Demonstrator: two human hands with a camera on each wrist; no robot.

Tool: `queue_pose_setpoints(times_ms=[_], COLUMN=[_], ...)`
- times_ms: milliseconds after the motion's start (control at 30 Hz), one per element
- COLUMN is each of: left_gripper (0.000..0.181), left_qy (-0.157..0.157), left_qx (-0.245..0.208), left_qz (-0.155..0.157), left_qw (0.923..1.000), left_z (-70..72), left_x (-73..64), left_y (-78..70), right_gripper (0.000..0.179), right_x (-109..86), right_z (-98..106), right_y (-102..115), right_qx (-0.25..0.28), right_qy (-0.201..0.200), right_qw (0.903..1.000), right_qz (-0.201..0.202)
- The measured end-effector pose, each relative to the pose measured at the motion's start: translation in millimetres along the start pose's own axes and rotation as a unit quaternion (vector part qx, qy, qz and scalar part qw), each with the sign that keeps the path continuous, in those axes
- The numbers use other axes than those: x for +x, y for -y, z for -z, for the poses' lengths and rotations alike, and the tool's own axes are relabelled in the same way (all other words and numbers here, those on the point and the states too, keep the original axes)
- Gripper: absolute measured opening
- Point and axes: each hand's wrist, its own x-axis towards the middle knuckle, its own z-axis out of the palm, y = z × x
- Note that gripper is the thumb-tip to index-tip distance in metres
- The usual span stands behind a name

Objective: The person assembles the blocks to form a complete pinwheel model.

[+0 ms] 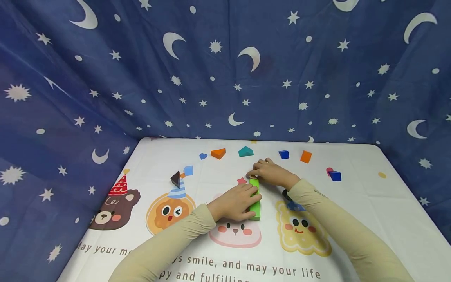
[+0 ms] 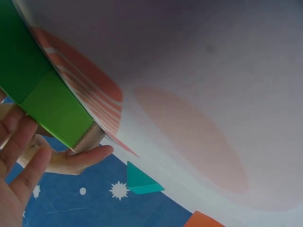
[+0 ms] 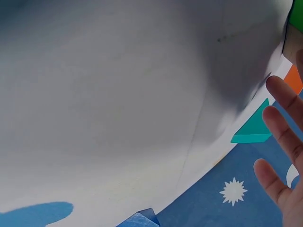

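Note:
Two green blocks (image 1: 255,211) lie end to end on the printed cloth, one darker green and one brighter in the left wrist view. My left hand (image 1: 235,201) grips them, its fingers across the top and the thumb at the near left side. At the far end, my right hand (image 1: 272,172) touches the bare wooden end face (image 2: 90,138) of the brighter block with a fingertip. Its other fingers (image 3: 284,125) are spread and hold nothing. Part of the green row is hidden under my left fingers.
Along the back lie an orange block (image 1: 218,153), a teal block (image 1: 246,151), a blue block (image 1: 284,154) and another orange block (image 1: 306,156). A second blue block (image 1: 335,176) sits at right, a dark brown triangular block (image 1: 175,179) at left. A starry curtain (image 1: 211,105) hangs behind.

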Motion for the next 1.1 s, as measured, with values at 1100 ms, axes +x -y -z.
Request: queue_pose_setpoints(times_ms=[1100], left_gripper=[0.042], left_qy=[0.001], left_qx=[0.007], left_qz=[-0.003], left_qw=[1.0000], left_z=[-0.7], left_x=[-1.5], left_y=[2.9], right_gripper=[0.047], right_x=[16.0], right_z=[-1.3], right_y=[-32.2], right_qx=[-0.040], right_qy=[-0.054], right_qw=[0.9973], right_qz=[-0.031])
